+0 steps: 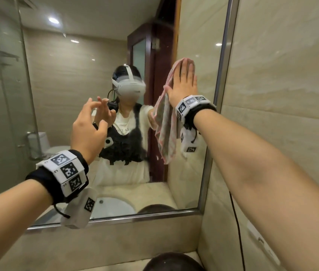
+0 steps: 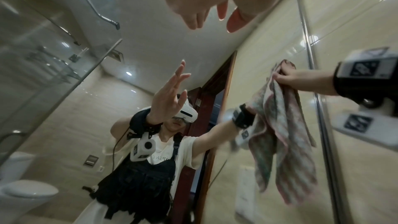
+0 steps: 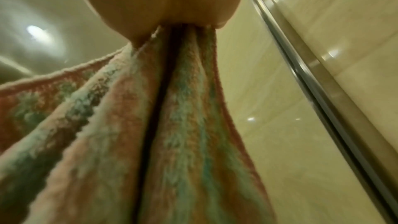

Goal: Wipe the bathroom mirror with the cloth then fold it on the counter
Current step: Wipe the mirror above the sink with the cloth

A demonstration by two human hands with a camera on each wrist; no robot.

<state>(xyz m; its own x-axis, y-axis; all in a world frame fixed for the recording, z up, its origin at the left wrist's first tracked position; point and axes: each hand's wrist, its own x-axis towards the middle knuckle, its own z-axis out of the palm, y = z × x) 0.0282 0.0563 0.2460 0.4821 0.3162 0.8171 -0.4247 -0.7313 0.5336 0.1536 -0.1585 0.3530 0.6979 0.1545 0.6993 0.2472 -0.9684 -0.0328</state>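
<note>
Mid-wipe — my right hand (image 1: 184,83) presses the cloth (image 1: 166,130) flat-fingered to the mirror (image 1: 76,75), left hand (image 1: 88,132) loose and empty beside it — next, I'd sweep across.

Bathroom, beige tiled walls (image 1: 282,75) surrounding a metal-framed mirror (image 1: 76,75), glass shower screen (image 2: 43,57) and toilet (image 2: 25,192) showing in reflection, sink basin (image 1: 111,208) reflecting below

Beige stone counter (image 1: 174,260) at 6 o'clock below mirror frame; dark round object (image 1: 172,262), partly cut off, sits on it.
</note>
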